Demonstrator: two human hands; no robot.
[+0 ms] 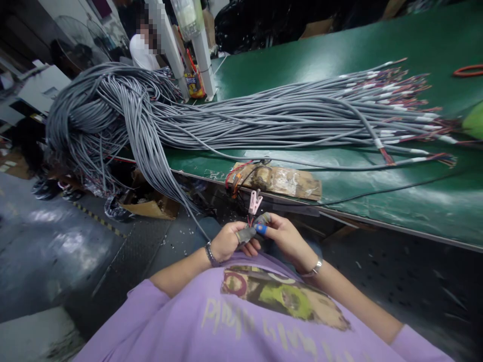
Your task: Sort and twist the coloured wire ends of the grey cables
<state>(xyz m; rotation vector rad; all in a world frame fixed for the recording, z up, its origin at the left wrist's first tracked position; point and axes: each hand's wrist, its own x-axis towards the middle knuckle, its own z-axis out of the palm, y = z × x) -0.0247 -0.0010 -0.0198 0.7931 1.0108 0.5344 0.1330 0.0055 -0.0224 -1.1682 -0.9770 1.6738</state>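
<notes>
Pinching thin red wires (250, 220): left hand (229, 242) and right hand (289, 239) both closed, pink clothespin (255, 202) just beyond them; uneven tug could snap wires

Workshop: grey cables (264, 120) heaped along a green workbench (294, 63)

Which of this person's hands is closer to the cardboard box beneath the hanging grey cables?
The left. The left hand is off to the right of the cardboard box; the right hand is farther right, beyond the left one.
</notes>
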